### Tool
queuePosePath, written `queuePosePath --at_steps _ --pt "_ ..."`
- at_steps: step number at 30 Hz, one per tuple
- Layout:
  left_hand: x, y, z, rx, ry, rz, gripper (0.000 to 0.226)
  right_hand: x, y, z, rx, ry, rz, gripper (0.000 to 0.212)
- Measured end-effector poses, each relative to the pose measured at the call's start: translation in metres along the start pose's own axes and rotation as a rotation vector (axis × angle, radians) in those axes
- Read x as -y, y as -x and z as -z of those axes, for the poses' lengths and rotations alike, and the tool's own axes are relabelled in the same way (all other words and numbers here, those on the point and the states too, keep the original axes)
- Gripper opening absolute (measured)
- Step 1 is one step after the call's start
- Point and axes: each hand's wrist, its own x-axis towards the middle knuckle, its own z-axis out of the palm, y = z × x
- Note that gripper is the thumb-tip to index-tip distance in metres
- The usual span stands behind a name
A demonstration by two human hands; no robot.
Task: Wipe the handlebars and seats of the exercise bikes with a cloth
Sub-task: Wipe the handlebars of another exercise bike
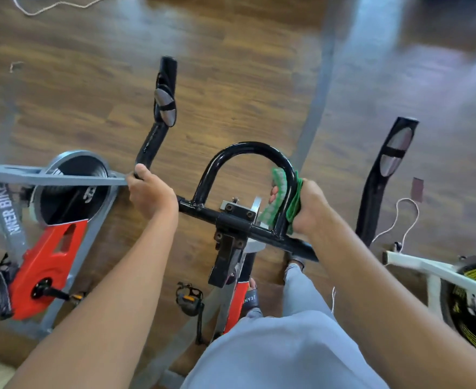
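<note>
Taking the black loop [248,153] at the middle of the handlebars as the marker: far left of it stands the red bike [48,265], its flywheel [71,186] beside the left grip of the bars in hand. The left hand [151,196] sits just left of the loop, fingers wrapped tight around the base of the left grip [158,122] where it meets the crossbar [203,210], steadying the bars. On the loop's right leg the green cloth [280,197] is folded around the tube, and the right hand [305,210] clamps it there, thumb on the inner side and fingers closed over the outer side, so the cloth covers most of the tube's girth. To do this stroke well, I would keep that full wrap and slide the cloth up over the arch and down the other leg, twisting the wrist a little so the back of the tube gets touched too (the welds at the loop's feet look likely to trap grime). The left hand should hold firm so the stem does not swing. Right of the loop, the right grip [385,175] appears still to need wiping, and further right stands a white bike [441,273]. No seat is in view.
</note>
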Motion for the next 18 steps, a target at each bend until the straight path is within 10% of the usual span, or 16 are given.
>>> queuePosePath --at_steps 7,10,18 --pt "0.000 -0.002 -0.002 0.009 -0.025 0.008 0.054 0.000 0.026 0.018 0.090 0.098 0.003 0.060" --pt "0.001 -0.002 -0.002 0.006 -0.031 -0.002 0.056 0.004 0.044 0.023 0.062 0.332 0.087 0.030" --pt "0.000 -0.001 -0.001 0.017 -0.001 -0.009 0.061 -0.018 0.079 0.039 -0.317 0.993 1.200 0.033"
